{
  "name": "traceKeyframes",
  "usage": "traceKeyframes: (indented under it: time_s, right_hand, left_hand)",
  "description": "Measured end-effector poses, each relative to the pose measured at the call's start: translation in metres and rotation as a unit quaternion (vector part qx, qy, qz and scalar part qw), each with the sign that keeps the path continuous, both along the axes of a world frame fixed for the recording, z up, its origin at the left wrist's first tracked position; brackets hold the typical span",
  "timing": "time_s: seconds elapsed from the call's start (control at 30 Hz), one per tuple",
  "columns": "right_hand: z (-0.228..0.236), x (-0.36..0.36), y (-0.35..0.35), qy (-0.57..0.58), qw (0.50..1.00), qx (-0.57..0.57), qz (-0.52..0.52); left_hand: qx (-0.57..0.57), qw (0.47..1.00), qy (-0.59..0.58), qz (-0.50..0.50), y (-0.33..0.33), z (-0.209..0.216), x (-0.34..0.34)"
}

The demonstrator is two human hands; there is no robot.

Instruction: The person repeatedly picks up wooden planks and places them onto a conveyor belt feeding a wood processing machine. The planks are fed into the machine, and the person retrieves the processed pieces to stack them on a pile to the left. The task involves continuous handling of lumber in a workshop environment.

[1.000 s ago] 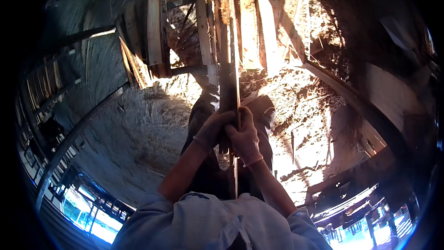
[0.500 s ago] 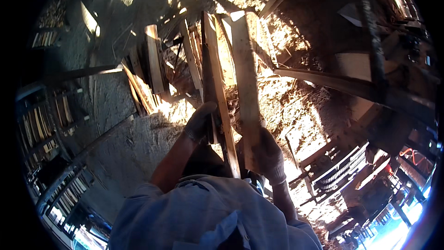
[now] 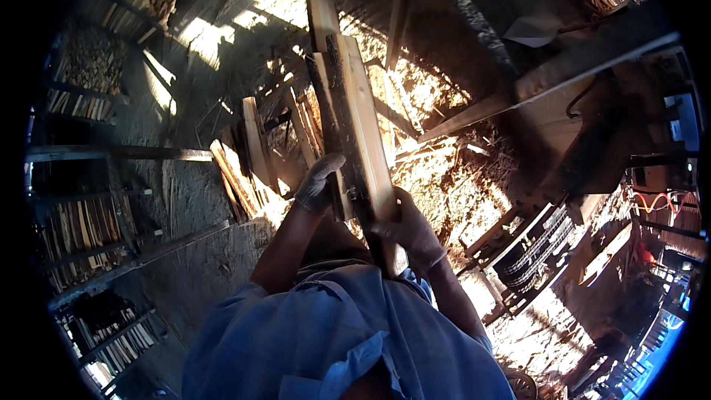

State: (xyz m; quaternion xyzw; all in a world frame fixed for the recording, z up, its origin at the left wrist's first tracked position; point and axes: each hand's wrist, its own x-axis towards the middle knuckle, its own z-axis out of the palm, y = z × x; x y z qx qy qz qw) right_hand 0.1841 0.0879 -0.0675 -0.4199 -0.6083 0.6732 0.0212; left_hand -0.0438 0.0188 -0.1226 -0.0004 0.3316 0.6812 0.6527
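Between my two gloved hands is a stack of long wooden boards, pointing away from my body. The top board [image 3: 368, 130] has a pale, sunlit face and a dark left edge. Beneath it, a darker board [image 3: 320, 78] shows at the left, and the end of another board [image 3: 323, 21] sticks out beyond them. My left hand [image 3: 318, 184] is closed on the left side of the stack, its thumb along the edge. My right hand [image 3: 413, 233] grips the near right part of the top board. Their near ends reach my shirt front.
Several loose boards [image 3: 257, 137] lean ahead to the left. Sunlit wood shavings [image 3: 452, 196] cover the ground ahead right. A thick beam [image 3: 541, 85] crosses at the right, with a dark coil [image 3: 522, 263] below. Racks of wood slats [image 3: 81, 233] line the left.
The boards, earlier held apart with a gap between them, now lie together overlapped. My right hand has moved inward and up, and the view has turned somewhat.
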Motion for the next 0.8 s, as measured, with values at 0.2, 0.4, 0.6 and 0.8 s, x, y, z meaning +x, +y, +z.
traceKeyframes:
  time_s: [0.2,0.4,0.6,0.8]
  right_hand:
    - [0.034,0.024,0.013,-0.038,0.996,0.079,-0.013]
    - [0.060,0.073,-0.001,0.250,0.937,0.172,-0.172]
    - [0.099,0.182,-0.007,0.066,0.890,0.319,-0.319]
    - [0.095,0.294,0.007,0.094,0.744,0.363,-0.553]
  left_hand:
    - [-0.022,0.998,0.049,0.038,0.012,0.048,0.025]
    - [-0.004,0.952,0.261,0.157,0.033,0.074,0.054]
    - [0.042,0.973,0.213,0.083,0.026,0.086,0.049]
    - [0.066,0.981,0.183,-0.028,-0.005,0.067,0.057]
